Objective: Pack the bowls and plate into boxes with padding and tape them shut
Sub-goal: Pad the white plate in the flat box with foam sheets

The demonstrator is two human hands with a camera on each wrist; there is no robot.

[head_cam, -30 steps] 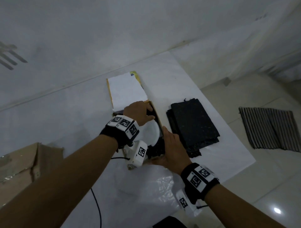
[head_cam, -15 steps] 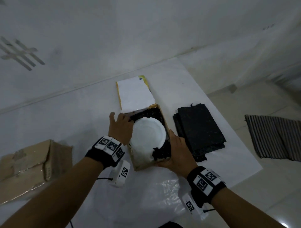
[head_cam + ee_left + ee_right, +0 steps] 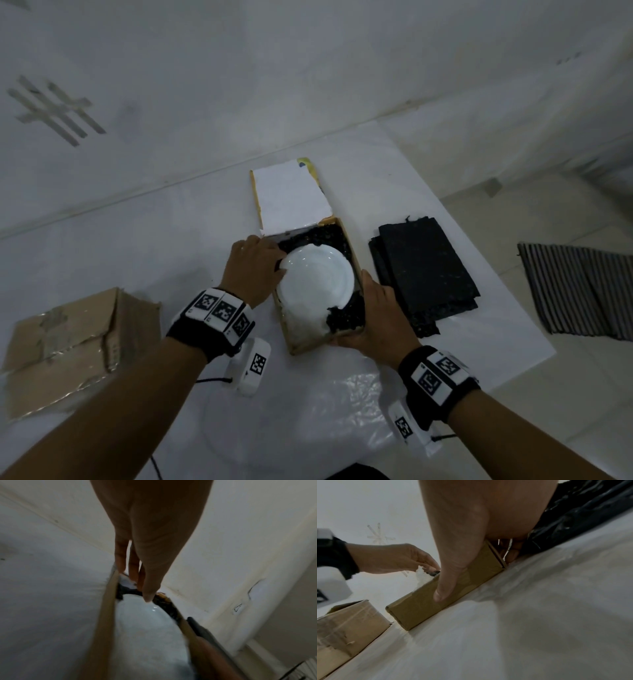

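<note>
A white plate [image 3: 317, 281] lies on black padding [image 3: 344, 318] inside a flat cardboard box [image 3: 305, 342] whose white-lined lid [image 3: 291, 195] is folded back. My left hand [image 3: 255, 267] is at the box's left side. Its straight fingers and thumb reach onto the plate's far-left rim and the padding there, with the thumb tip [image 3: 147, 597] at the rim. My right hand [image 3: 380, 315] grips the box's near right corner, with the thumb [image 3: 447, 574] flat on the near wall [image 3: 412, 609] and the fingers round the right side.
A stack of black padding sheets [image 3: 424, 270] lies just right of the box. A second, taped cardboard box [image 3: 68, 346] sits at the left. Clear plastic film [image 3: 342, 404] is spread near me. The white table ends at the right, where a striped mat [image 3: 575, 291] lies on the floor.
My left hand came off the top of the plate, passed to the box's left side, and now touches the plate's far-left rim. My right hand stayed on the near right corner.
</note>
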